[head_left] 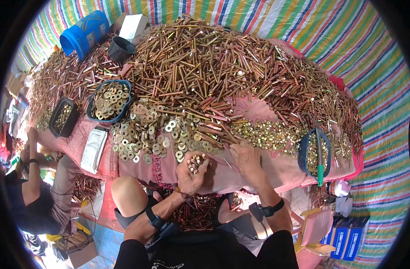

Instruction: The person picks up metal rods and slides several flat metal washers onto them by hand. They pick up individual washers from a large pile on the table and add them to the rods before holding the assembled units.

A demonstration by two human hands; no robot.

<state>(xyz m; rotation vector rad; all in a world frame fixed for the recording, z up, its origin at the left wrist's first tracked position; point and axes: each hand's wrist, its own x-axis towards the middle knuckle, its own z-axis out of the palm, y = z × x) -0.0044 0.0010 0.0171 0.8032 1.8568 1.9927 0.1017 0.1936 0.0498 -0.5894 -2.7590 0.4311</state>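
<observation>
My left hand is closed round a bundle of metal rods, their ends pointing up. To its right, my right hand reaches to the near edge of the heap, fingers curled down; what they grip, if anything, is hidden. Just beyond it lie long coppery rods and a spread of small brass-coloured nuts. Flat round washers lie loose beyond my left hand. The large heap of rods covers most of the pink cloth.
A blue basin of washers and a dark tray of nuts stand left; a blue basket of nuts stands right, with a green-handled tool. A wrapped silvery block lies near a co-worker. A blue bucket lies tipped at the back.
</observation>
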